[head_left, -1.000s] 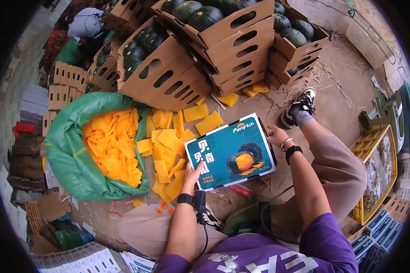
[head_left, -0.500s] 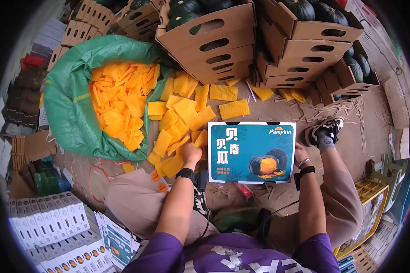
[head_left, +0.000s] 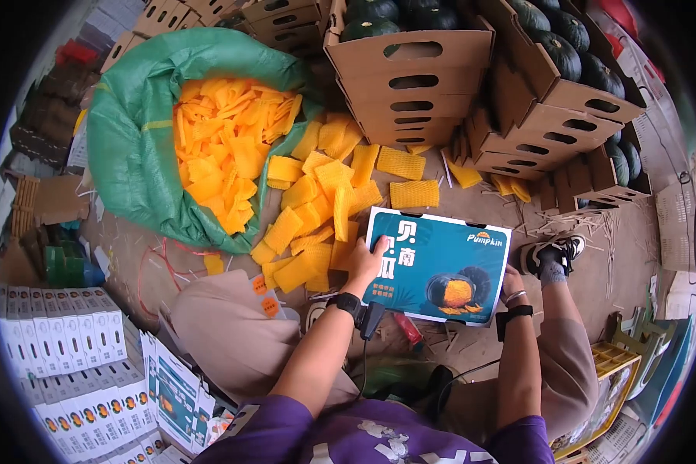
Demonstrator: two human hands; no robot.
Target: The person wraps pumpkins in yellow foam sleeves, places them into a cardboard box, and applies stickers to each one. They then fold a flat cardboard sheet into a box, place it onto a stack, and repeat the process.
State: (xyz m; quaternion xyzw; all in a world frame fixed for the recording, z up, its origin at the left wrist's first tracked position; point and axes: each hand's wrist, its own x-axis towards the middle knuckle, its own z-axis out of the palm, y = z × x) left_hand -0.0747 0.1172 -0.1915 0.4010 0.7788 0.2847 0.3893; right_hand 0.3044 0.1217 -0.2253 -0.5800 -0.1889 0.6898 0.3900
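Note:
A closed teal box (head_left: pixel 433 267) with white edges, pumpkin pictures and white characters lies tilted in front of me, its right side lower. My left hand (head_left: pixel 368 261) grips its left edge, thumb on the printed top and the other fingers hidden. At the lower right edge, my right hand (head_left: pixel 512 284) holds the side, its fingers partly hidden by the box. Yellow foam net sleeves (head_left: pixel 317 201) lie in a loose pile just beyond my left hand.
A green sack (head_left: pixel 124 147) full of yellow sleeves stands at the left. Brown cartons (head_left: pixel 410 100) of dark green pumpkins are stacked ahead. White printed boxes (head_left: pixel 62 332) fill the lower left; a yellow crate (head_left: pixel 615 359) stands at the lower right.
The box has turned clockwise, its right side dropping. My left hand has moved right and up onto its left edge, with the thumb now on top. The view has shifted slightly.

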